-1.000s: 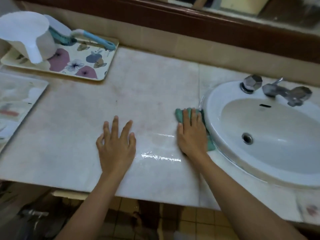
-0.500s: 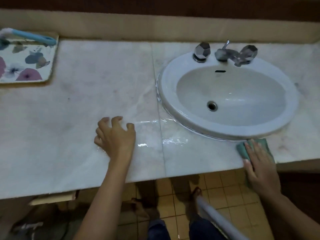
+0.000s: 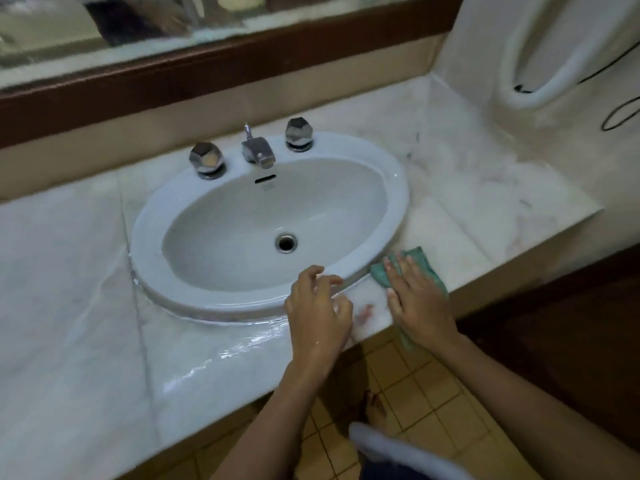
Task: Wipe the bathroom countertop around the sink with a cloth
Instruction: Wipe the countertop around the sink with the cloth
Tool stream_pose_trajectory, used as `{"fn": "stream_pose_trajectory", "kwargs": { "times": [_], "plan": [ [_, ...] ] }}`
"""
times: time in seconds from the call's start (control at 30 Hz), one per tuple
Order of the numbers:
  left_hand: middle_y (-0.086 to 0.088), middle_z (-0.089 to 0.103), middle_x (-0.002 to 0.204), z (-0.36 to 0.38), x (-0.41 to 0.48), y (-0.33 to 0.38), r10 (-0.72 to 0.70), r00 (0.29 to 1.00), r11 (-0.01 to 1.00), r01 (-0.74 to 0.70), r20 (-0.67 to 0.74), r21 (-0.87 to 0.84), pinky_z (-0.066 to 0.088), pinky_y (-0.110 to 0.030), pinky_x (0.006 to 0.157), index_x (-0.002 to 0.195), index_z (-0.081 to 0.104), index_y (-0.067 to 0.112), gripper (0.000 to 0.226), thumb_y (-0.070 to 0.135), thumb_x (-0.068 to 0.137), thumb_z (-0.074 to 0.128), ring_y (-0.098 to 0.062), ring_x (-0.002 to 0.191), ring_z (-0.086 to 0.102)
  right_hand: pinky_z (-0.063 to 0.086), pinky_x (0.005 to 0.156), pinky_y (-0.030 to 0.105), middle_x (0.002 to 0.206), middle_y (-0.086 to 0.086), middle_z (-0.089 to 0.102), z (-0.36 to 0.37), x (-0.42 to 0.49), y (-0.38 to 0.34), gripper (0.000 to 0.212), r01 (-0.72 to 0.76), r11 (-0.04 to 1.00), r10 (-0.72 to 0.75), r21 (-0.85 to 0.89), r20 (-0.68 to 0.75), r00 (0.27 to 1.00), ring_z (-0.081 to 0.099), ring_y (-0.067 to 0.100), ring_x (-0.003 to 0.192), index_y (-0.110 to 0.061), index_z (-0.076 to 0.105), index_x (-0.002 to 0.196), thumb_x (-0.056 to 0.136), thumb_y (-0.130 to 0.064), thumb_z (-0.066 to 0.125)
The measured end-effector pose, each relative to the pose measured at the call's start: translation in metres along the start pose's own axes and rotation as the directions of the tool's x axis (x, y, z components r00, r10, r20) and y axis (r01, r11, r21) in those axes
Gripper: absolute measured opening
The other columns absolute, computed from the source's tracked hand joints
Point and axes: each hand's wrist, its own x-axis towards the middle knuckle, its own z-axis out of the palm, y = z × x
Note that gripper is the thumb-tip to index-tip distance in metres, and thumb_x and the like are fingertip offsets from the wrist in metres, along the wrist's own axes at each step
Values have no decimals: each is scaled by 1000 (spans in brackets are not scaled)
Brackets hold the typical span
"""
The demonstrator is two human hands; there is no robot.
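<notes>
Currently: teal fabric cloth point(image 3: 425, 264) is pressed onto white marble countertop point(image 3: 464, 220) by straight-fingered right hand point(image 3: 417, 303), long axis front-to-back, overhanging front edge; left hand point(image 3: 317, 317) loosely curled, empty.

Countertop point(image 3: 69, 271): white marble with faint grey veining, across the left and right of frame. One pinkish-red blotch point(image 3: 365, 311) shows near its front edge, lower centre right.

Sink point(image 3: 398, 188): plain pale bluish white, centre of frame. Drain ring point(image 3: 286, 242): silver.

Cloth point(image 3: 420, 258): solid teal green, no print (centre right, beside the sink rim).

Left tap handle point(image 3: 206, 161), right tap handle point(image 3: 299, 133) and spout point(image 3: 258, 152): chrome silver.

Backsplash band point(image 3: 104, 147): plain beige, upper left.

Mirror frame point(image 3: 242, 64): dark reddish brown, across the top.

Floor tiles point(image 3: 433, 393): ochre-yellow squares, dark grout lines in a grid, bottom centre.

Wall rail point(image 3: 540, 88): white, upper right. Cord point(image 3: 620, 116) beside it: thin, black.
</notes>
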Motion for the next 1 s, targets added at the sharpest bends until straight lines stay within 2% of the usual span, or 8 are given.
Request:
{"fn": "stream_pose_trajectory", "kwargs": {
  "times": [0.1, 0.27, 0.33, 0.43, 0.6, 0.8, 0.9, 1.0],
  "plan": [
    [0, 48, 136, 39, 25, 36, 40, 998, 997, -44, 52, 70, 33, -36, 99, 113, 66, 21, 39, 25, 78, 52, -20, 124, 45, 14, 117, 39, 161, 2, 13, -19, 27, 54, 64, -78, 996, 78, 38, 15, 997, 10, 22, 148, -20, 19, 153, 93, -42, 17],
    [-2, 48, 135, 83, 86, 73, -7, 995, 984, -11, 101, 178, 35, -41, 100, 126, 57, 20, 38, 27, 88, 54, -25, 120, 50, 21, 115, 43, 158, 9, 24, -39, 32, 156, 71, -268, 959, 274, 89, -71, 959, 20, 30, 146, -15, 29, 150, 88, -45, 12],
    [-2, 52, 128, 97, 102, 87, -88, 988, 986, 68, 125, 154, 37, -42, 98, 126, 53, 21, 38, 31, 90, 51, -26, 115, 52, 15, 117, 40, 160, 7, 18, -48, 37, 191, 60, -330, 938, 338, 105, -77, 938, 14, 29, 147, -17, 24, 152, 96, -38, 19],
    [-2, 53, 120, 110, 110, 98, -146, 988, 969, 135, 40, 205, 39, -39, 93, 122, 50, 22, 36, 34, 89, 50, -25, 111, 51, 5, 120, 39, 162, 7, 6, -60, 73, 239, 55, -419, 903, 425, 93, -64, 903, 5, 27, 148, -18, 11, 154, 102, -31, 25],
    [0, 50, 121, 118, 110, 99, -124, 992, 935, 118, -2, 334, 37, -37, 95, 127, 50, 19, 41, 31, 88, 49, -23, 115, 48, 5, 119, 45, 162, 9, 2, -65, 152, 232, 57, -486, 867, 493, 105, -52, 868, 2, 30, 148, -17, 7, 154, 101, -31, 22],
    [0, 49, 117, 120, 120, 101, -163, 987, 930, 152, 6, 335, 37, -37, 92, 122, 48, 20, 38, 29, 86, 51, -24, 113, 47, 28, 111, 49, 157, 10, 26, -41, 146, 119, 64, -170, 983, 172, 68, -12, 985, 22, 34, 144, -17, 30, 149, 89, -37, 20],
    [0, 51, 116, 121, 119, 101, -133, 991, 934, 123, 7, 336, 37, -36, 90, 121, 48, 20, 37, 31, 87, 51, -24, 111, 48, 24, 113, 43, 159, 4, 20, -33, 88, 104, 60, -1, 1000, 1, 9, 11, 1000, 17, 27, 147, -22, 26, 151, 93, -39, 27],
    [1, 51, 114, 122, 121, 96, -142, 990, 932, 129, 13, 338, 37, -35, 88, 121, 50, 21, 36, 34, 88, 49, -23, 110, 48, 15, 118, 39, 161, -3, 10, -38, 55, 150, 59, 82, 995, -80, -59, 27, 996, 8, 21, 148, -29, 13, 153, 97, -41, 24]
  ]
}}
